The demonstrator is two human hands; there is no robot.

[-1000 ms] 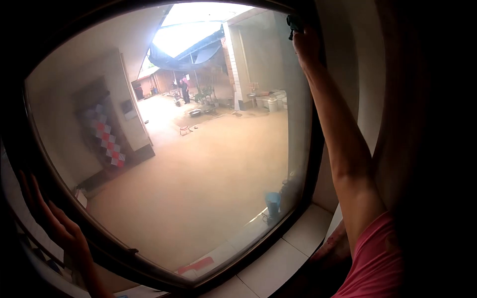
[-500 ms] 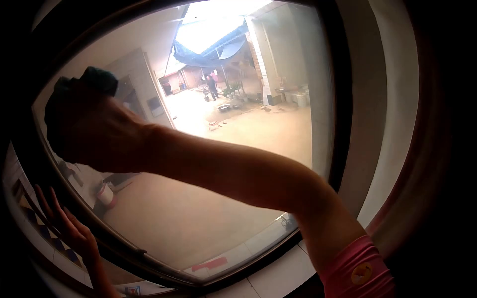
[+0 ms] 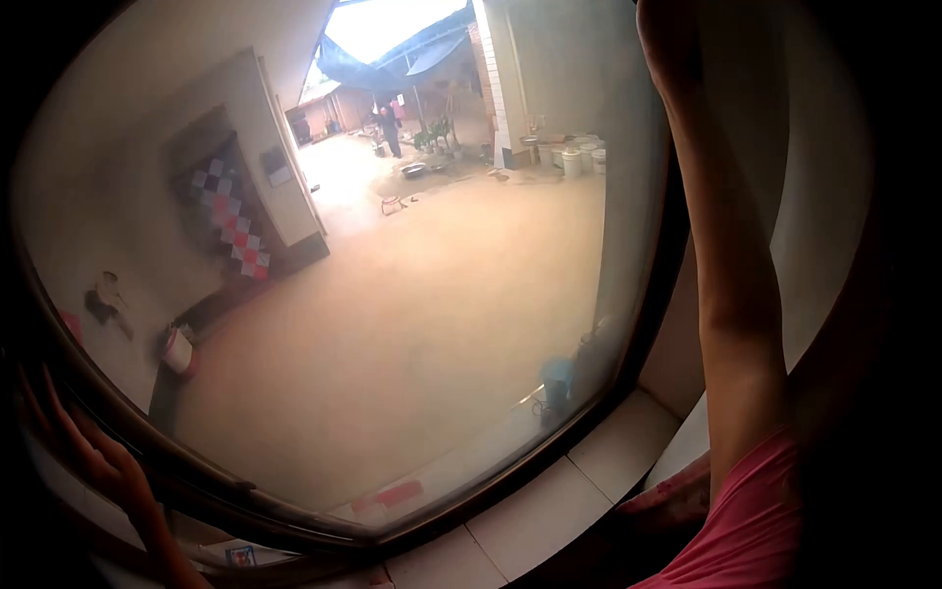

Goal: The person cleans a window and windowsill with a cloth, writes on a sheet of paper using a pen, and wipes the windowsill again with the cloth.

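Note:
In front of me is a window pane (image 3: 392, 314) set in a dark frame (image 3: 226, 494). My right arm reaches up along the right side of the pane. Only the wrist end of my right hand (image 3: 671, 44) shows at the top edge; its fingers, and anything in them, are cut off. At the lower left, my left hand (image 3: 98, 454) is open with fingers stretched out beside the frame. Whether it touches the frame I cannot tell. The dark green cloth is out of view now.
Below the frame runs a tiled sill (image 3: 540, 508). Through the glass I see a yard with a person (image 3: 390, 132), several pale buckets (image 3: 572, 162), a small stool (image 3: 392, 205), a blue bucket (image 3: 556, 381) and a checkered hanging (image 3: 231, 216).
My right hand, which gripped a dark green cloth against the left part of the pane, has swept to the upper right. My left hand sits slightly further left in view.

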